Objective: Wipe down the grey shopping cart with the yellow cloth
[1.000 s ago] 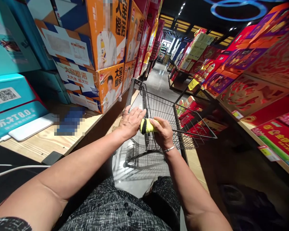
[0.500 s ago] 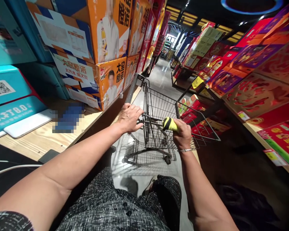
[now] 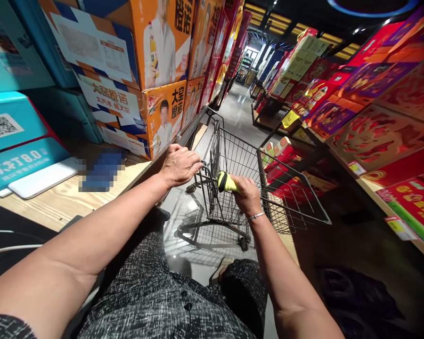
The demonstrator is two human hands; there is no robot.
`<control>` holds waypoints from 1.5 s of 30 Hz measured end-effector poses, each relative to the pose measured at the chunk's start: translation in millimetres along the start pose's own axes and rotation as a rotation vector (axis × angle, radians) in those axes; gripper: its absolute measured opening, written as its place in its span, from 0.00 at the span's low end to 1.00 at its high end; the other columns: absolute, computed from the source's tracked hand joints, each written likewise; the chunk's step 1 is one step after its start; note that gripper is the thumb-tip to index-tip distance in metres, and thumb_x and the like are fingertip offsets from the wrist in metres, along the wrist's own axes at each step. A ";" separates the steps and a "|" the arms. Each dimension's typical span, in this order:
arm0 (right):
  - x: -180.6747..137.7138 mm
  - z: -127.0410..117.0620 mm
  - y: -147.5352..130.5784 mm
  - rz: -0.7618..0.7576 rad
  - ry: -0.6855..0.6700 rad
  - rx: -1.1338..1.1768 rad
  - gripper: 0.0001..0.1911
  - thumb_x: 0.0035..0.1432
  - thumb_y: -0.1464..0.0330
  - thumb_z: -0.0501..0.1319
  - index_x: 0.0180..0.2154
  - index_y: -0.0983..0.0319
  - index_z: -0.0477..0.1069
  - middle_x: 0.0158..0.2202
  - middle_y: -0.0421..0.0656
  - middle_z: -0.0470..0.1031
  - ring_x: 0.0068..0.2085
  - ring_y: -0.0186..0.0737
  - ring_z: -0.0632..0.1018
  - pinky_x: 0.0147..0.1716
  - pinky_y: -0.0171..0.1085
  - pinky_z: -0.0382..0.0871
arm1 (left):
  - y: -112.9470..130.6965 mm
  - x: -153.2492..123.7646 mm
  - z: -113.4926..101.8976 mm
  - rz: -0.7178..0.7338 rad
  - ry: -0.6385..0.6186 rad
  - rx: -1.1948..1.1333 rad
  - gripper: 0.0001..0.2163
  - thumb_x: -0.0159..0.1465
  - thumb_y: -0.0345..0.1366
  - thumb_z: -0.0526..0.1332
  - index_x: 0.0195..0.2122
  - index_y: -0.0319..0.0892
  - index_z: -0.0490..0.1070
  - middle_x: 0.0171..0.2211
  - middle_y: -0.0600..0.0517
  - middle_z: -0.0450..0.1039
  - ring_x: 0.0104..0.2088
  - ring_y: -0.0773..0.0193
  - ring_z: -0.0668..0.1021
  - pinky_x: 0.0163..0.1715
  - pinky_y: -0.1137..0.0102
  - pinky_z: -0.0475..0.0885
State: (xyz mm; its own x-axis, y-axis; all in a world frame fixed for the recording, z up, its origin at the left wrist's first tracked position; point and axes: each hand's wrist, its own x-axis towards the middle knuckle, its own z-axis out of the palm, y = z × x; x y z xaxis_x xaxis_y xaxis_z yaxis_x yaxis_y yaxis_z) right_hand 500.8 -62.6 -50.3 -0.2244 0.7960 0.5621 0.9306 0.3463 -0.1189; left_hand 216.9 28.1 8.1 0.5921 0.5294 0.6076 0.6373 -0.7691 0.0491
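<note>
A black wire shopping cart stands in front of me, turned at an angle. My left hand is closed at its near left edge, fingers curled over the frame by the handle. Bunched in my right hand is a bright yellow cloth with black stripes, its front end sticking out to the left. That hand is held over the near side of the cart basket, and I cannot tell whether the cloth touches the wires.
On the left, a wooden shelf bears stacked orange drink cartons, teal boxes, a white power bank and a blurred-out dark blue object. Red gift boxes line the right. A grey-floored aisle runs ahead.
My right hand has moved left with the yellow cloth, closer to my left hand. My left hand has shifted slightly left and up, and the cart's near side has turned a little.
</note>
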 end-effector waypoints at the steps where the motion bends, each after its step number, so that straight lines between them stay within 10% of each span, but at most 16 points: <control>1: -8.0 -2.7 2.6 0.006 0.022 -0.033 0.23 0.59 0.76 0.56 0.55 0.60 0.70 0.48 0.47 0.77 0.46 0.43 0.73 0.47 0.43 0.67 | -2.4 -1.1 -1.1 0.001 0.000 -0.005 0.17 0.71 0.44 0.50 0.34 0.43 0.74 0.33 0.49 0.75 0.38 0.56 0.72 0.48 0.54 0.55; 12: 29.9 31.7 -98.0 -0.295 0.293 -0.180 0.24 0.63 0.73 0.59 0.57 0.46 0.69 0.54 0.44 0.69 0.50 0.44 0.67 0.47 0.42 0.67 | -29.7 -25.7 -16.2 0.059 0.084 -0.039 0.29 0.72 0.52 0.37 0.33 0.44 0.74 0.30 0.49 0.74 0.34 0.55 0.71 0.45 0.55 0.54; 24: -113.1 115.8 -68.5 -0.131 -0.703 -0.268 0.19 0.65 0.67 0.56 0.55 0.46 0.72 0.57 0.40 0.70 0.56 0.46 0.66 0.53 0.43 0.60 | -49.2 -42.0 -31.3 0.028 0.078 -0.036 0.30 0.70 0.55 0.38 0.32 0.44 0.75 0.29 0.49 0.75 0.34 0.55 0.72 0.46 0.54 0.54; 33: -17.5 67.3 -98.5 -0.248 -0.034 -0.207 0.29 0.66 0.68 0.57 0.64 0.39 0.57 0.60 0.42 0.67 0.56 0.48 0.63 0.53 0.48 0.57 | -37.3 -44.3 -31.9 -0.069 0.078 0.004 0.18 0.68 0.47 0.51 0.33 0.43 0.74 0.33 0.48 0.76 0.40 0.52 0.73 0.50 0.50 0.55; 41: -92.2 95.1 -64.1 -0.185 -0.535 -0.269 0.19 0.67 0.67 0.55 0.56 0.45 0.70 0.56 0.42 0.71 0.55 0.46 0.65 0.52 0.45 0.60 | -43.6 -42.5 -28.2 -0.093 0.070 0.024 0.16 0.68 0.45 0.52 0.30 0.44 0.74 0.32 0.48 0.75 0.41 0.52 0.73 0.51 0.49 0.56; 45: -96.3 88.2 -73.8 -0.131 -0.509 -0.278 0.18 0.67 0.68 0.55 0.55 0.47 0.71 0.54 0.44 0.72 0.50 0.46 0.67 0.47 0.44 0.61 | -20.0 -53.0 -19.9 -0.182 0.224 0.023 0.12 0.67 0.43 0.55 0.39 0.46 0.75 0.46 0.47 0.75 0.55 0.47 0.68 0.59 0.46 0.47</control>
State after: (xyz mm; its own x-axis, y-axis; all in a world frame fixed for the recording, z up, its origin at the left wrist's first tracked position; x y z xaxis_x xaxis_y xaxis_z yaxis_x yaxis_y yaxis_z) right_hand 428.2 -121.0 -167.9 -0.3893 0.9171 0.0860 0.9110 0.3696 0.1829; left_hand 163.0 8.3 -9.4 0.3447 0.5641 0.7503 0.7360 -0.6585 0.1570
